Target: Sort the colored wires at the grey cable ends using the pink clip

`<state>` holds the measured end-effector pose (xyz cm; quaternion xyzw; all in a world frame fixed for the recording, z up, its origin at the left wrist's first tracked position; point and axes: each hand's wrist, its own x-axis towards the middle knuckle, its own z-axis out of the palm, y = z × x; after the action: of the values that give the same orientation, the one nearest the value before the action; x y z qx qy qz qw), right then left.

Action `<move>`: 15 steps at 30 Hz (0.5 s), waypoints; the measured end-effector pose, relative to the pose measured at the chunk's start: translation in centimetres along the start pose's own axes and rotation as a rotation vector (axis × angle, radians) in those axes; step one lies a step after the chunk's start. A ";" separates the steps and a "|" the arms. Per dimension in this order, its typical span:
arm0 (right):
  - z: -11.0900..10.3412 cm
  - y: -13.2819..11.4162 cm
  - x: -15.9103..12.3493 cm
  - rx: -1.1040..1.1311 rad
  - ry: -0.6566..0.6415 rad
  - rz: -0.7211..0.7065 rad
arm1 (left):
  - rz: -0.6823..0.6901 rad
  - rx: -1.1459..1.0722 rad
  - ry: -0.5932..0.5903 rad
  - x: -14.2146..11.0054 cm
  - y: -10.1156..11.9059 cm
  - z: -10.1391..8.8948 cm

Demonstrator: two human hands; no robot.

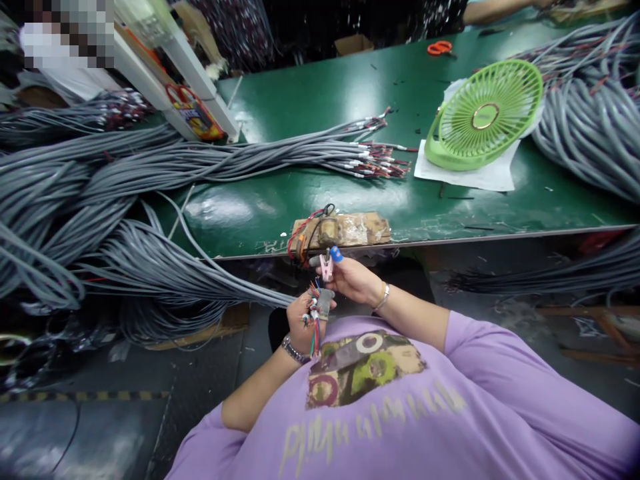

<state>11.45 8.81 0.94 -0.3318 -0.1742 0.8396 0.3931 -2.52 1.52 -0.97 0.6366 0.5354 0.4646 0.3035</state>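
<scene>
My left hand (301,321) is closed around the end of a bundle of grey cables (250,288). Thin red, green, blue and white wire ends (316,327) fan out between its fingers, and a grey covering wraps one fingertip. Just above it, my right hand (357,281) is closed with a small pink clip-like tool (327,269) between thumb and fingers. Blue tape (336,254) covers the right thumb tip. Both hands are in front of the table edge, below a worn wooden block (363,228) with red and black leads (306,230).
More grey cables (280,157) lie across the green table (300,87), with heaps at left and right. A green fan (485,117) stands on white paper. Orange-handled scissors (440,48) lie farther back. At the top right shows another person's arm (500,10).
</scene>
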 end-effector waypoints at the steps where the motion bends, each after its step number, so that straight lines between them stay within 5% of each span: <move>1: 0.0 0.0 0.1 0.015 0.010 0.011 | -0.004 0.004 -0.006 0.0 -0.2 0.0; 15: 0.4 1.0 0.8 0.122 0.053 -0.033 | -0.008 0.058 -0.050 0.4 0.5 -0.1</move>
<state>10.25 8.77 0.29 -0.3263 -0.1178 0.8331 0.4308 -2.42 1.78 -0.40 0.6546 0.5434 0.4317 0.2998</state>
